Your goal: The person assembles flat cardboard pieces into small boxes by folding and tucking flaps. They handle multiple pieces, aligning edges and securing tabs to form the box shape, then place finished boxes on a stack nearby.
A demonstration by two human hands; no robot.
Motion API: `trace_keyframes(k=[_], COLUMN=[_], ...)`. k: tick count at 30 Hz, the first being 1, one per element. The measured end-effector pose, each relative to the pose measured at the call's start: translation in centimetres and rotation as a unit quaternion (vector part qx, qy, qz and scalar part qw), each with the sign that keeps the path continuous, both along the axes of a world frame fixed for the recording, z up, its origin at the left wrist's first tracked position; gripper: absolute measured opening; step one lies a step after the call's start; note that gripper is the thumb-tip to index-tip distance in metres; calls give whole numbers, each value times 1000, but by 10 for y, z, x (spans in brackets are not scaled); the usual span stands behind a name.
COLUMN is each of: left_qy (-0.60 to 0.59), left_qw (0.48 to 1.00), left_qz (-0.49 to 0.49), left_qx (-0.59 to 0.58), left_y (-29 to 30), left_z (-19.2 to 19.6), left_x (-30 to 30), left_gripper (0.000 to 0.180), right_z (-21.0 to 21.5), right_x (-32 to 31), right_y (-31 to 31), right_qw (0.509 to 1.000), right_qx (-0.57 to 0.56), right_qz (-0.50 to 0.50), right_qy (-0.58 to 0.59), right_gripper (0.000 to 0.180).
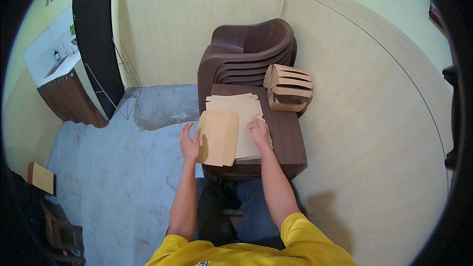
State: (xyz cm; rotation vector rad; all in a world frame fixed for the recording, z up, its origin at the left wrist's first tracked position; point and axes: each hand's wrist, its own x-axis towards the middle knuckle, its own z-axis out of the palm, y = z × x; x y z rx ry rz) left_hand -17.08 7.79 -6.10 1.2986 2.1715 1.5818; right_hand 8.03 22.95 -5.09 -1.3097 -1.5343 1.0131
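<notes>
A tan kraft-paper envelope (218, 138) lies at a slight tilt over the left part of a stack of flat kraft-paper sheets (232, 102) with notched corners. The stack rests on a brown plastic surface (287, 143). My left hand (189, 142) is open at the envelope's left edge, fingers apart; whether it touches the paper is hard to tell. Over the right side of the stack is my right hand (259, 132), its fingers loosely curled but apart, with nothing visible in them.
Brown plastic chairs (251, 51) stand stacked behind the work surface. To the right of the stack sits a bundle of folded kraft-paper pieces (289, 87). A black ironing board (93, 39) leans upright near a sink counter (61, 66) at left. A panelled wall (374, 133) closes off the right.
</notes>
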Motion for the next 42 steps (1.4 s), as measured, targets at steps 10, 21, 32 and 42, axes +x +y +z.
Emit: trace_keyframes(k=[10,21,32,42], left_qy=[-83,-95,18,49], left_qw=[958,947,971,992], left_qz=[-19,-13,52,11], left_qx=[-273,-306,-232,-114], left_y=[-16,-8,-21,-23], left_z=[2,3,49,93], left_x=[-13,6,27,24], left_gripper=[109,112,93,73], right_z=[-1,66,132,147], right_x=[48,60,60,62], right_y=[-47,-79,-114,-128], right_qw=[973,690,634,653], right_qx=[-41,-143,-79,-73], right_qz=[27,346,441,387], right_qy=[224,619,630,647], right_gripper=[43,75,64,41])
